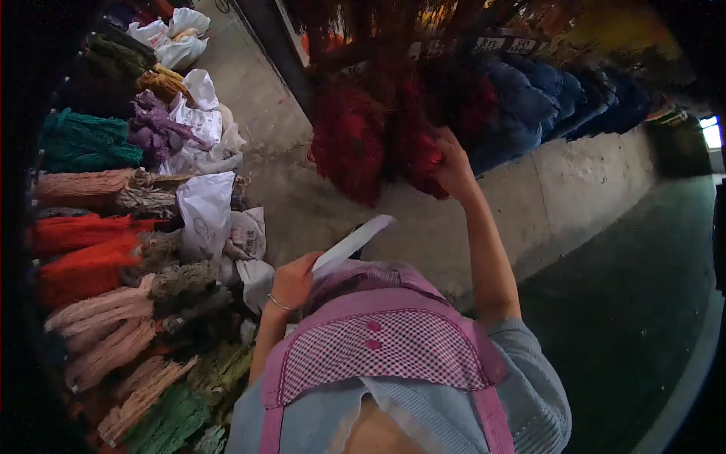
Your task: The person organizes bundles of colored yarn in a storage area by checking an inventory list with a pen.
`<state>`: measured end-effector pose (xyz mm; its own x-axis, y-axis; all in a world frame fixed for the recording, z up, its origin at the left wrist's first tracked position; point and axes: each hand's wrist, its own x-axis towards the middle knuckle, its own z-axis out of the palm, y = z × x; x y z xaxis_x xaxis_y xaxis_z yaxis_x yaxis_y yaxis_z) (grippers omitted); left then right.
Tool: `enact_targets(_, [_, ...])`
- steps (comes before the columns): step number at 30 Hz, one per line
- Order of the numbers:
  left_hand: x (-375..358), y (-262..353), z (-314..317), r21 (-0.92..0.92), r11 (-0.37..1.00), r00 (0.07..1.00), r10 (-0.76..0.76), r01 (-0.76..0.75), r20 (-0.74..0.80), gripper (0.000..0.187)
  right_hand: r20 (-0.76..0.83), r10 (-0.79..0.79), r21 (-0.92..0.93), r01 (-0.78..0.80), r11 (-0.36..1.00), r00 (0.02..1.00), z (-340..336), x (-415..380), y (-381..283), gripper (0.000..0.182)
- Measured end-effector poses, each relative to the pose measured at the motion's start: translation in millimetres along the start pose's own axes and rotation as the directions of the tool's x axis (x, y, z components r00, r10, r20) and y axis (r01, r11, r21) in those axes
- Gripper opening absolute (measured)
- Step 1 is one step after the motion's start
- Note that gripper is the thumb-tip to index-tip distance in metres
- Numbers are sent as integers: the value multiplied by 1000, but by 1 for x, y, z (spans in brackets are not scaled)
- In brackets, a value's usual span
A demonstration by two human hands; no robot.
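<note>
Red yarn bundles (349, 140) hang from a rack at the upper middle. My right hand (454, 168) is at the lower part of a red hank (412, 144), its fingers closed on the strands. Lower and to the left, my left hand (293, 281) grips a white flat item (354, 242), which looks like paper or a folded sheet and points up to the right. A bracelet circles my left wrist. Blue hanks (522, 102) hang just right of the red ones.
Yarn bundles in green (87, 140), orange-red (87, 261) and pink (110, 321) are piled along the left. White plastic bags (206, 212) lie beside them. A dark post (276, 57) stands left of the rack. Concrete floor (276, 178) runs between pile and rack.
</note>
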<state>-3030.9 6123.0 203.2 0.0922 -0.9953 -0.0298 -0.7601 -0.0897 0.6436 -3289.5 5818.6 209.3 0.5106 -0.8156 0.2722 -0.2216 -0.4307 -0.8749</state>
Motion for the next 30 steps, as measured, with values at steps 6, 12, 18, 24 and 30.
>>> enact_targets(6, [3, 2, -4, -6, 999, 997, -45, 45, 58, 35, 23, -117, -112, 119, 987, 993, -5, -8, -42, 36])
enact_targets(12, [5, 2, -11, -234, 970, 997, -74, 70, -8, 34, -23, -148, -3, 148, 989, 989, 2, -9, -40, 37])
enact_targets(18, [1, -1, -47, -442, 892, 967, -185, 91, -173, 27, -139, -255, -11, 256, 967, 957, 24, 10, -9, 35])
enact_targets(24, [-8, -13, -45, -605, 779, 899, -372, 166, -232, 24, 13, -142, 79, 140, 987, 990, -5, -6, -35, 31])
enact_targets(30, [-12, -2, -49, -999, -38, 898, -439, -38, -18, 42, 112, -367, 445, 283, 850, 924, -48, -45, -69, 39])
